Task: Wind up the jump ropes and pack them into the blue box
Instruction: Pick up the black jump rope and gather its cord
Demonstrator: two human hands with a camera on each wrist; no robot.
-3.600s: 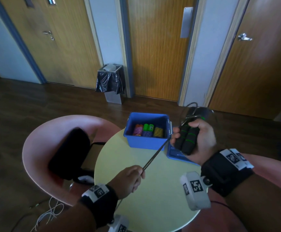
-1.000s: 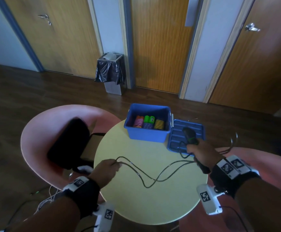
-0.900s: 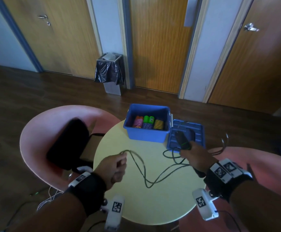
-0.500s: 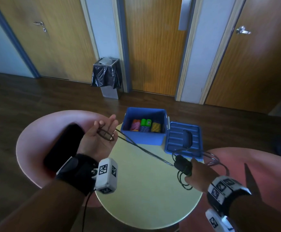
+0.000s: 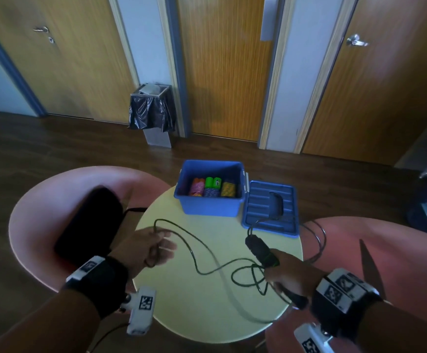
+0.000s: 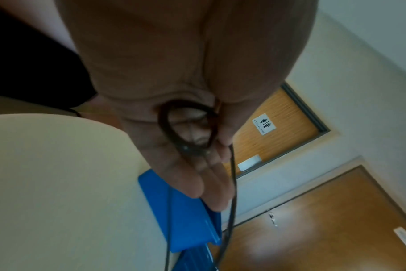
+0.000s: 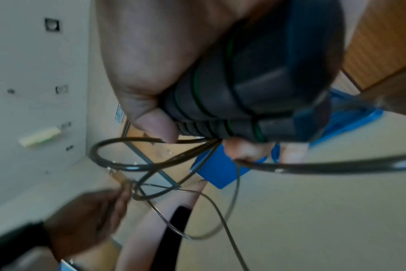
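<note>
Far left of the head view: pink chair (image 5: 36,220) with a black bag (image 5: 90,222) on its seat. Left hand (image 5: 143,247) hovered low centre-left over the yellow round table (image 5: 207,312), fingers (image 6: 197,176) straight and pressed together, a small loop of the black rope (image 5: 197,253) lying across the palm; no real pinch on it. The rope ran slack in loose curves across the tabletop toward the right. Blue box (image 5: 208,208) sat open at upper centre of the table, already holding several colourful wound ropes (image 5: 211,187). Its lid (image 5: 271,212) lay flat just right of it. Right hand (image 5: 287,275) at lower right was curled round both black handles (image 5: 259,250), a few coils bunched at them. Judging by this: earlier ropes packed, this one only partly wound, most of the cord loose; winding, boxing and perhaps the lid were left.
</note>
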